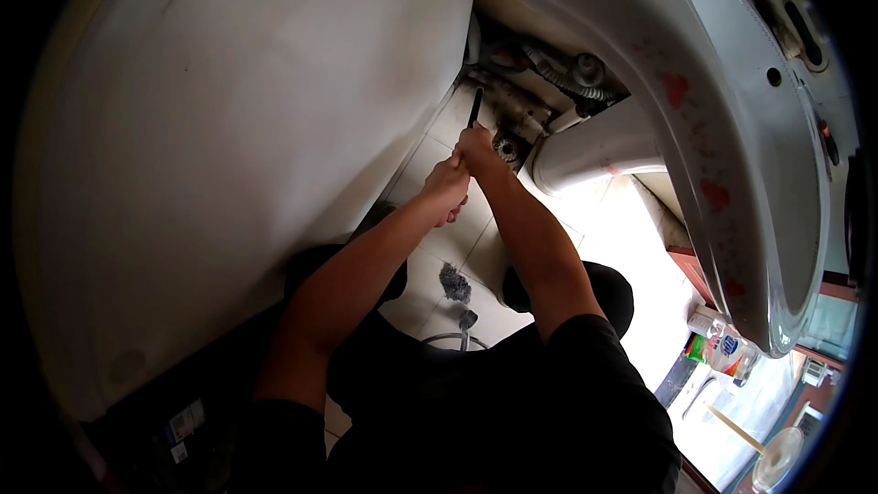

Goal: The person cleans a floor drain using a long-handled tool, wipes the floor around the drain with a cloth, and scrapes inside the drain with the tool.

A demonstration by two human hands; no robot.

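Note:
My right hand [476, 146] and my left hand [446, 187] are both closed, one behind the other, around a slim stick-like tool [476, 108]. Its black end points away from me toward the grimy floor corner; a little yellow shows between my hands. What kind of tool it is cannot be made out. Just right of my right hand is a round floor drain [506, 148] beside dark, stained tile [514, 110]. On the floor between my feet lies a clump of dark grey matter [455, 284], with a black hose-like piece [467, 320] near it.
A large white panel [274, 101] stands close on the left. To the right, a washbasin with red flowers [677, 91] overhangs its white pedestal [599, 154]. Corrugated pipes [567, 78] run behind it. A plastic packet [727, 348] and a plunger [777, 459] are at lower right.

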